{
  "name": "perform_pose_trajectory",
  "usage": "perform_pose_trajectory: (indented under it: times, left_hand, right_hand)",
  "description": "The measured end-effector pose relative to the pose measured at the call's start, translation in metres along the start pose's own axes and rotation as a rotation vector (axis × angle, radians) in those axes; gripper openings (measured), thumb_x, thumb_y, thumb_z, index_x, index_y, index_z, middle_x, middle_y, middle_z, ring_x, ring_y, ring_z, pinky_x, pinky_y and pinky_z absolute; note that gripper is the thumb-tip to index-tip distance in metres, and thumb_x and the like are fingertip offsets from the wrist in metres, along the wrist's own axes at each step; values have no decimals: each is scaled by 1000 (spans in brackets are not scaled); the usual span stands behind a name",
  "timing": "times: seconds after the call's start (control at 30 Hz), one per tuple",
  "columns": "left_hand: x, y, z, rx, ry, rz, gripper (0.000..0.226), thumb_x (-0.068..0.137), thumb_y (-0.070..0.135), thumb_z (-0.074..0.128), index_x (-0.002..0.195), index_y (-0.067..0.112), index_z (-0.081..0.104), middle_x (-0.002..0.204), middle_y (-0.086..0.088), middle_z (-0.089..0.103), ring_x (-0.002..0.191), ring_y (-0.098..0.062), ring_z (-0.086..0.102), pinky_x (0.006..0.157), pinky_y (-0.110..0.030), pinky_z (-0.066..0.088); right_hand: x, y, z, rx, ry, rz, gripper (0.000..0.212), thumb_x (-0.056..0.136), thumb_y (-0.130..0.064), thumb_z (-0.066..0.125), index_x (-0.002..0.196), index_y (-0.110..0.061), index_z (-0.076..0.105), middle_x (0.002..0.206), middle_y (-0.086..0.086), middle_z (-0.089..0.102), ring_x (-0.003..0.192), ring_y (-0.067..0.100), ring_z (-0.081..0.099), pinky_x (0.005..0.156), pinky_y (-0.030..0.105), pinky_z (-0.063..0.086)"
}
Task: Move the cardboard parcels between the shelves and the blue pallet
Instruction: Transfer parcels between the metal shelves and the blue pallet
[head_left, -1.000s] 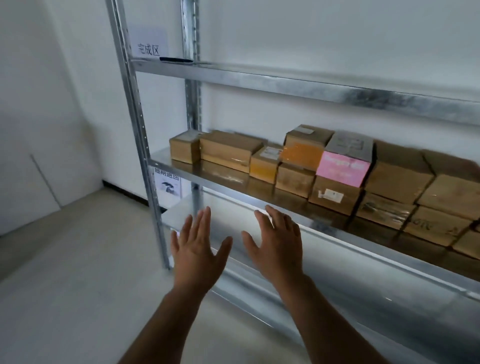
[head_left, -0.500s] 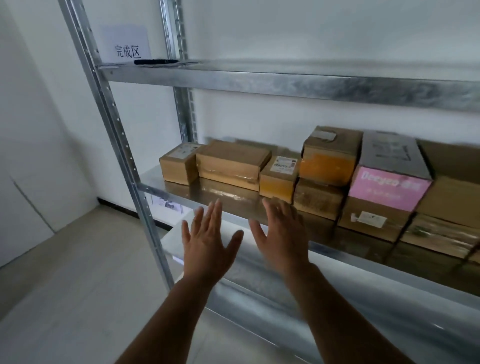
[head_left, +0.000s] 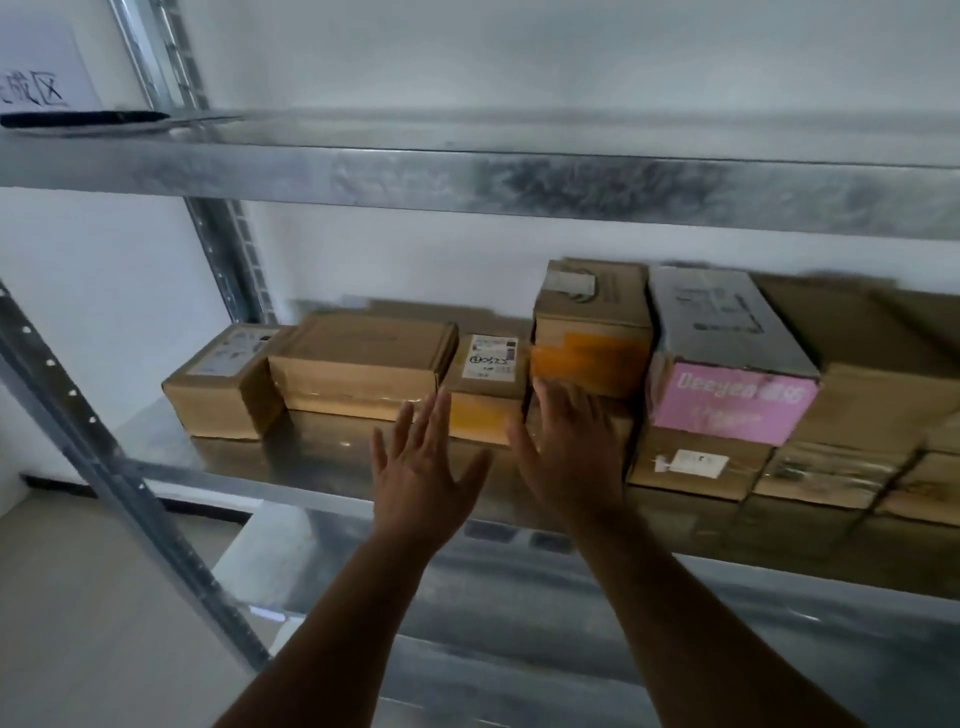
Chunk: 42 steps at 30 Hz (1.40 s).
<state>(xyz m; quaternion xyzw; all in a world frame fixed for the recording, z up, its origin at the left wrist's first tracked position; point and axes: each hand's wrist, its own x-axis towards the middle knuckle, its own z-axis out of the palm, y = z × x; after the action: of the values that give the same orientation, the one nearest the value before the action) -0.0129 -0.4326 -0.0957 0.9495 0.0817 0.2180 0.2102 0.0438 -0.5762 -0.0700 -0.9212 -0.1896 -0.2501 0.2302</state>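
Both grips open, holding nothing: left hand (head_left: 423, 480) and right hand (head_left: 569, 457) reaching for small parcel (head_left: 488, 387); risk of knocking orange-taped box (head_left: 592, 332), stacked at 1 o'clock

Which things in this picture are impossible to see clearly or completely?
- Head view: paper sign, cut off by the left edge.
- Box under the orange-taped box: mostly hidden by the right hand.
- Parcels at the right: blurred, cut by the edge.
- Blue pallet: outside the view.
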Motion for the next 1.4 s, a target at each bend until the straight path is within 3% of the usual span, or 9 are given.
perform_pose_trajectory:
  times: [0.1, 0.43, 0.57, 0.7, 0.83, 0.97, 1.1, 1.23, 1.4]
  left_hand:
    - [40, -1, 10, -19, -22, 67, 78, 87, 62, 37, 149, 29, 2, 158, 4, 10, 144, -16, -2, 117, -46, -1]
    - [151, 32, 40, -271, -85, 208, 73, 89, 54, 46, 147, 17, 21, 149, -9, 34, 136, -29, 32, 110, -47, 26]
    - [177, 41, 54, -450, -126, 174, 58, 89, 45, 54, 136, 16, 37, 130, -10, 54, 117, -27, 52, 89, -35, 39]
    - [196, 41, 60, -580, -337, 116, 37, 92, 52, 44, 118, 26, 51, 94, 12, 60, 78, 0, 55, 61, -18, 39]
    - [206, 37, 52, -646, -163, -26, 37, 92, 53, 42, 77, 22, 56, 64, 1, 58, 61, -20, 61, 54, -29, 45]
    - [206, 28, 42, -599, -125, -51, 26, 94, 40, 46, 99, 18, 59, 69, 8, 54, 63, -14, 57, 62, -31, 46]
    - [203, 26, 34, -565, -239, 13, 21, 95, 35, 47, 111, 24, 54, 69, 9, 54, 58, -9, 55, 48, -23, 37]
    - [202, 21, 25, -786, -452, -18, 27, 94, 29, 50, 120, 26, 48, 91, 3, 60, 79, -15, 61, 64, -35, 54]
    - [183, 7, 12, -1050, -609, -39, 47, 92, 12, 54, 115, 50, 37, 93, 16, 62, 78, -1, 66, 59, -19, 50]
  right_hand:
    - [26, 8, 3, -4, 115, 102, 48, 89, -34, 59, 125, -3, 55, 119, 18, 60, 108, 34, 58, 85, 41, 47]
    - [77, 49, 2, -25, 110, 480, 71, 95, -48, 42, 149, -7, 21, 151, 16, 28, 139, 30, 27, 112, 42, 24]
    - [88, 56, 6, 31, 88, 552, 71, 95, -48, 42, 150, -11, 15, 154, 12, 25, 141, 29, 22, 113, 44, 20]
    - [96, 57, 8, 86, 34, 577, 70, 96, -48, 41, 150, -17, 11, 151, 9, 25, 139, 28, 23, 112, 47, 23]
    - [105, 53, -1, 149, 138, 601, 60, 94, -47, 42, 142, -15, 29, 134, 14, 41, 122, 30, 42, 97, 43, 38]
    - [109, 50, -3, 161, 87, 648, 40, 97, -46, 36, 120, -16, 49, 116, 8, 51, 101, 19, 50, 90, 41, 45]
    - [110, 47, 1, 256, -13, 762, 32, 99, -31, 36, 122, -12, 48, 121, 13, 51, 107, 26, 52, 96, 45, 44]
    - [111, 49, -9, 438, -120, 837, 31, 99, -24, 39, 125, -9, 46, 120, 17, 54, 108, 33, 54, 95, 44, 44]
    - [87, 48, -22, 678, -162, 603, 60, 94, -13, 43, 146, -36, 23, 134, 3, 43, 114, 19, 48, 86, 35, 50]
